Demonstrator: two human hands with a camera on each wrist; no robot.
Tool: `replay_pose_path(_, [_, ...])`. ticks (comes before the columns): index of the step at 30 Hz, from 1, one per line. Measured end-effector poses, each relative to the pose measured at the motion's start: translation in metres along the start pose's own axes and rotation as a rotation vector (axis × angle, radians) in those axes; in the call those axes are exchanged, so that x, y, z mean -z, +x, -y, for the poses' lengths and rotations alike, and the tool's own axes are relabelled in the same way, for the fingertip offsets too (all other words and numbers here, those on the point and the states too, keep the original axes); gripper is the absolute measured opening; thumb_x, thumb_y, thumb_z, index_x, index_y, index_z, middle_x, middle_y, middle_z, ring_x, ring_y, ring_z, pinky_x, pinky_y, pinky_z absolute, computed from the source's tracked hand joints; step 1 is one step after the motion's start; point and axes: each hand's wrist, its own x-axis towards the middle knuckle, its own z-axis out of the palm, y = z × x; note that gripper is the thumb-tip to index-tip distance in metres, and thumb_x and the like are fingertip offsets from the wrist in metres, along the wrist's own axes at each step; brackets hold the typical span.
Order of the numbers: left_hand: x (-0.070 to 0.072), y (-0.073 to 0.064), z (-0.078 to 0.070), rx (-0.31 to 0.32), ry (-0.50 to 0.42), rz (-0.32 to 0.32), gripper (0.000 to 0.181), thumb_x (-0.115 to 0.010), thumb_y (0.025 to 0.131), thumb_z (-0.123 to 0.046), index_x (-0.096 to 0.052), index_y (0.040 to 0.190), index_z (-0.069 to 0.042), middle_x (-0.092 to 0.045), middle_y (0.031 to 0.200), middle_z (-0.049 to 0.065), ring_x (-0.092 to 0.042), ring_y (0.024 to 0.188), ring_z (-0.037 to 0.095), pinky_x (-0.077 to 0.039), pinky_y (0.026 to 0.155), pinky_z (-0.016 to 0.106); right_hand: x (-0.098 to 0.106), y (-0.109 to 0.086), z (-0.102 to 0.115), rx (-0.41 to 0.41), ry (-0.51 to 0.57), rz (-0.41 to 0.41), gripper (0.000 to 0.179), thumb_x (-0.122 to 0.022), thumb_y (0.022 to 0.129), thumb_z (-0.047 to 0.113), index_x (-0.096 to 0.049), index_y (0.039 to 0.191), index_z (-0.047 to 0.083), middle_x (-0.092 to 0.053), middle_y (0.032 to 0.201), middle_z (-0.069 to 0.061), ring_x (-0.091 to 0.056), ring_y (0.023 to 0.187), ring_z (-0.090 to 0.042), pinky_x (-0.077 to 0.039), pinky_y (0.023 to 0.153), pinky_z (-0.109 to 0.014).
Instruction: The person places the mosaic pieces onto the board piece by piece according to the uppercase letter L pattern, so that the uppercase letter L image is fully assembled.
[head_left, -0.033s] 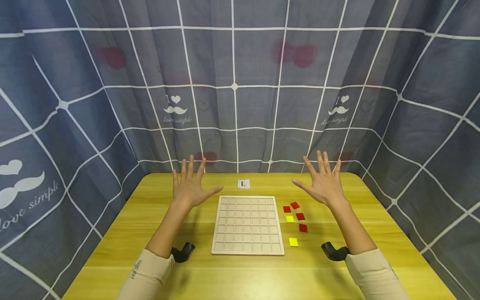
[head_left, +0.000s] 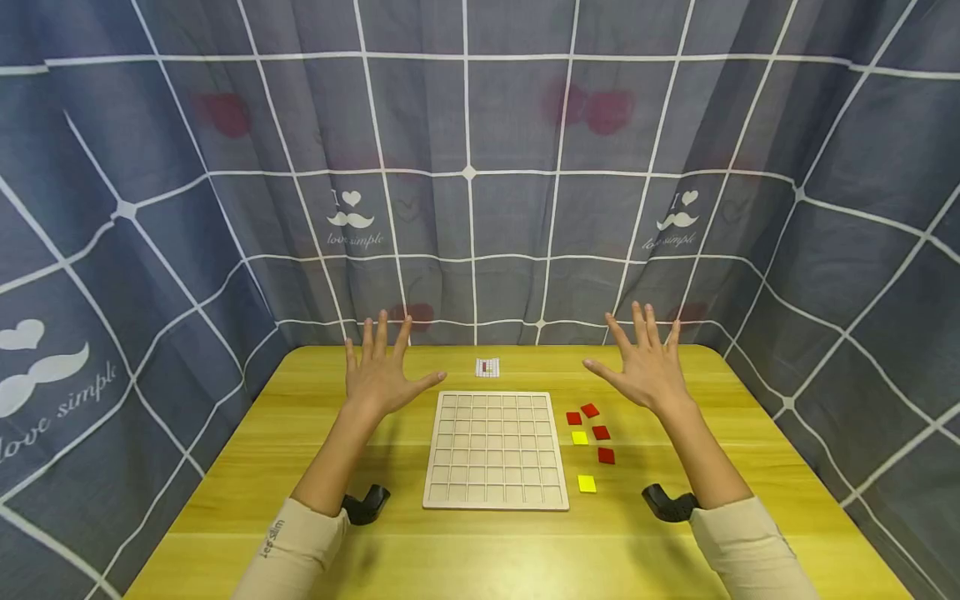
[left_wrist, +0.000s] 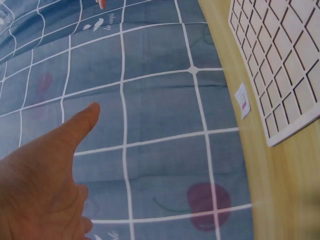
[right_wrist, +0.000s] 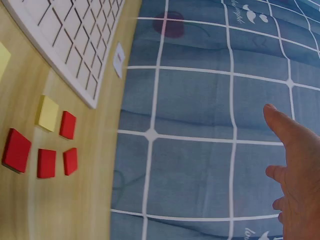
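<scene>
My left hand (head_left: 381, 379) is held up over the left part of the table, fingers spread and straight, holding nothing. To the right, my right hand (head_left: 648, 371) is raised the same way, also bare. Between them lies a pale wooden grid board (head_left: 497, 450) with square recesses, none of them filled. Just right of the board are several red square tiles (head_left: 606, 456), and two yellow tiles, one nearer the front (head_left: 587, 484). The right hand is nearest to these tiles, apart from them. In the right wrist view a yellow tile (right_wrist: 47, 113) lies beside red ones.
A small printed card (head_left: 487, 367) with a grid pattern lies behind the board, near the back edge of the yellow wooden table (head_left: 495, 554). A blue-grey checked curtain (head_left: 510, 217) encloses the back and sides. Black wrist mounts (head_left: 366, 505) project inward under both forearms.
</scene>
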Motion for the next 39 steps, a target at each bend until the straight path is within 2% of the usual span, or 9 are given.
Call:
replay_pose_path(5, [-0.001,-0.001,0.000,-0.002,0.002,0.012,0.103,-0.042,0.073,-0.080,-0.003,0.150,-0.024,0.016,0.151,0.012,0.020,0.135,0.032,0.018,0.103,0.057,-0.004,-0.001,0.000,0.007,-0.026,0.013,0.089,-0.040,0.082,0.072,-0.021,0.149,0.017,-0.005,0.151,-0.024,0.009,0.138,-0.035,0.013,0.102,-0.063])
replay_pose_path(9, [0.001,-0.004,0.000,-0.003,-0.013,0.011,0.102,-0.044,0.074,-0.078,-0.001,0.150,-0.024,0.017,0.151,0.013,0.020,0.135,0.032,0.017,0.103,0.058,-0.004,-0.002,0.001,0.016,-0.004,0.005,0.087,-0.040,0.083,0.070,-0.022,0.149,0.016,-0.004,0.151,-0.023,0.008,0.138,-0.035,0.018,0.101,-0.061])
replay_pose_path(12, [0.000,-0.007,0.001,-0.013,-0.058,-0.017,0.099,-0.047,0.077,-0.074,-0.002,0.150,-0.023,0.014,0.152,0.014,0.017,0.136,0.033,0.013,0.104,0.060,-0.005,-0.002,0.002,0.017,0.074,-0.002,0.081,-0.043,0.086,0.065,-0.024,0.148,0.016,-0.007,0.151,-0.022,0.006,0.138,-0.035,0.019,0.102,-0.059])
replay_pose_path(15, [-0.008,-0.011,0.004,-0.032,-0.137,-0.053,0.093,-0.049,0.082,-0.066,-0.007,0.150,-0.020,0.006,0.152,0.018,0.011,0.137,0.036,0.005,0.104,0.063,-0.012,-0.003,0.001,0.014,0.195,-0.033,0.072,-0.051,0.089,0.054,-0.032,0.144,0.012,-0.019,0.148,-0.023,-0.007,0.137,-0.039,0.007,0.105,-0.062])
replay_pose_path(18, [-0.023,-0.016,0.009,-0.042,-0.236,-0.081,0.086,-0.053,0.086,-0.057,-0.014,0.150,-0.016,-0.001,0.152,0.021,0.004,0.137,0.040,-0.003,0.105,0.064,-0.027,-0.005,-0.004,0.010,0.321,-0.090,0.059,-0.060,0.089,0.038,-0.044,0.137,0.006,-0.041,0.134,-0.022,-0.033,0.126,-0.040,-0.019,0.103,-0.061])
replay_pose_path(22, [-0.051,-0.026,0.014,-0.038,-0.348,-0.096,0.078,-0.057,0.088,-0.045,-0.021,0.147,-0.010,-0.010,0.150,0.024,-0.006,0.136,0.043,-0.013,0.105,0.064,-0.054,-0.009,-0.013,-0.001,0.450,-0.128,0.044,-0.064,0.088,0.024,-0.056,0.125,0.003,-0.058,0.101,-0.016,-0.053,0.093,-0.033,-0.045,0.078,-0.049])
replay_pose_path(28, [-0.098,-0.039,0.020,-0.062,-0.504,-0.094,0.070,-0.060,0.090,-0.033,-0.026,0.143,-0.003,-0.019,0.145,0.027,-0.023,0.130,0.048,-0.024,0.100,0.065,-0.094,-0.013,-0.027,-0.046,0.583,-0.033,0.037,-0.067,0.085,0.017,-0.061,0.119,0.003,-0.047,0.065,-0.002,-0.040,0.053,-0.015,-0.035,0.048,-0.028])
replay_pose_path(34, [-0.131,-0.050,0.023,-0.072,-0.695,-0.038,0.068,-0.060,0.091,-0.027,-0.026,0.143,-0.001,-0.022,0.145,0.026,-0.028,0.128,0.046,-0.028,0.101,0.060,-0.126,-0.019,-0.037,-0.161,0.673,0.129,0.037,-0.068,0.084,0.017,-0.062,0.120,0.006,-0.034,0.052,0.002,-0.029,0.042,-0.011,-0.026,0.038,-0.023])
replay_pose_path(39, [-0.149,-0.054,0.028,-0.073,-0.763,0.026,0.071,-0.061,0.090,-0.030,-0.024,0.145,-0.004,-0.022,0.147,0.022,-0.026,0.131,0.042,-0.024,0.103,0.059,-0.142,-0.024,-0.043,-0.165,0.689,0.210,0.039,-0.068,0.085,0.019,-0.062,0.122,0.008,-0.033,0.048,0.003,-0.026,0.040,-0.011,-0.022,0.036,-0.021])
